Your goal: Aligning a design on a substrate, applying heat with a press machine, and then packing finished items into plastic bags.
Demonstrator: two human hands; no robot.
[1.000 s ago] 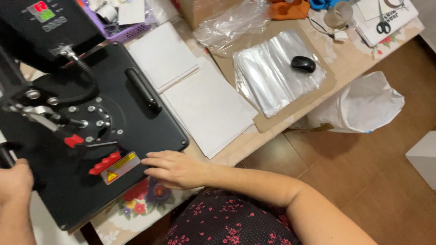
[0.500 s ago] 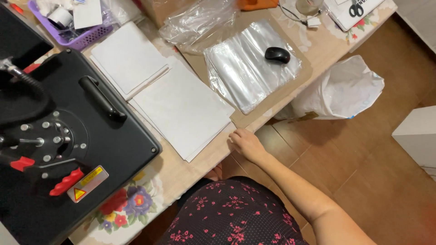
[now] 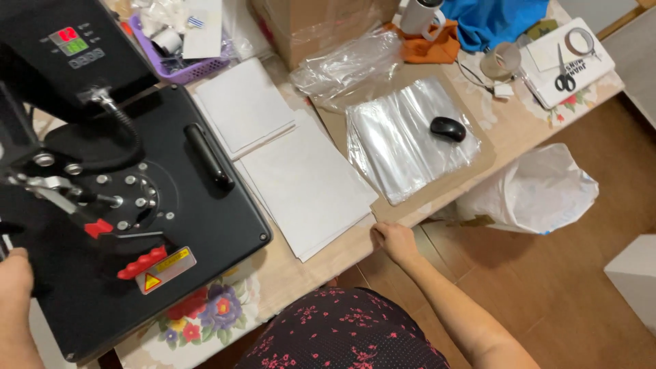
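We see a black computer mouse (image 3: 448, 128) resting on a stack of clear plastic sleeves (image 3: 410, 137), black-handled scissors (image 3: 564, 78) lying farther off, a purple plastic basket (image 3: 179, 65) behind, and a white plastic bag (image 3: 529, 191) on the brown floor.

The floor (image 3: 574, 301) is brown wood boards. A white plastic bag (image 3: 533, 191) sits on it, just beside the desk (image 3: 301, 273). The desk has a flowery cloth (image 3: 205, 318). A white box (image 3: 632, 280) stands near the right edge.
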